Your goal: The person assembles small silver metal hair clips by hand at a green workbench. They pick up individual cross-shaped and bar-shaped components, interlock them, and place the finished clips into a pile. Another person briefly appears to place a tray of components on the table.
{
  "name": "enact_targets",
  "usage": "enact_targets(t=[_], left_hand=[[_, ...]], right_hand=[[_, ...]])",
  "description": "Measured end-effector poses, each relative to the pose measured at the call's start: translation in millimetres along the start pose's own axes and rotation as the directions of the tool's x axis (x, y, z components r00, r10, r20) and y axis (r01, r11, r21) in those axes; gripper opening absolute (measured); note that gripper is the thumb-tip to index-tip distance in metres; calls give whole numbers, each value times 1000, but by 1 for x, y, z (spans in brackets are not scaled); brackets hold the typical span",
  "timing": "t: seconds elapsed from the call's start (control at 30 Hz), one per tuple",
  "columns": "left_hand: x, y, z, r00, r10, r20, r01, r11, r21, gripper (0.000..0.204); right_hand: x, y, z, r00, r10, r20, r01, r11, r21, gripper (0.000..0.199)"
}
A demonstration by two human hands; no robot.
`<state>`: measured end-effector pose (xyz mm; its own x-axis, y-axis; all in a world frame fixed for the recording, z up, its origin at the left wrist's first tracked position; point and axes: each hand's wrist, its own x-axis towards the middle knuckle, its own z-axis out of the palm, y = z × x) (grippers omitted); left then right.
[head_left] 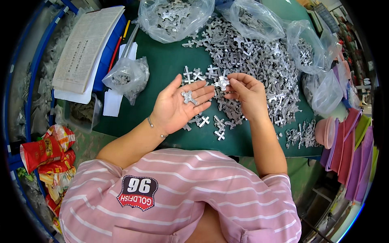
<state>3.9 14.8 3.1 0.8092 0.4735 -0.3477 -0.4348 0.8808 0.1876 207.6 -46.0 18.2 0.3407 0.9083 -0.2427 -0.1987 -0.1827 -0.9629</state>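
My left hand (180, 106) lies palm up over the green table (166, 65), fingers apart, with a small silver metal cross (188, 97) resting on the palm. My right hand (248, 94) pinches a second silver cross (222, 83) between thumb and fingers, just right of my left fingertips. A big heap of the same silver crosses (259, 60) spreads behind and to the right of both hands. A few loose crosses (204, 120) lie under and near my left hand.
Clear plastic bags of crosses stand at the back (174, 18), back right (308, 46) and left (127, 77). A stack of printed papers (87, 44) lies at the far left. Pink and purple trays (344, 141) sit at the right, snack packets (44, 152) at the lower left.
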Motion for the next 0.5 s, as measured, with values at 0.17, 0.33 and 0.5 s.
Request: enact_targets(t=[0.17,0.33,0.5], left_hand=[[-8,-6,3,991,-41,127,58,989,-133,80],[-12,-8,10,987,-65,147,94,975,-202,82],[-12,-11,10,988,-33,150,61,981,-184,84]], right_hand=[[-14,2,-1,995,84,51,-92,976,196,20],[-24,-2,1,993,50,103,-78,953,293,20],[-40,-4,17,768,-563,305,639,648,-415,14]])
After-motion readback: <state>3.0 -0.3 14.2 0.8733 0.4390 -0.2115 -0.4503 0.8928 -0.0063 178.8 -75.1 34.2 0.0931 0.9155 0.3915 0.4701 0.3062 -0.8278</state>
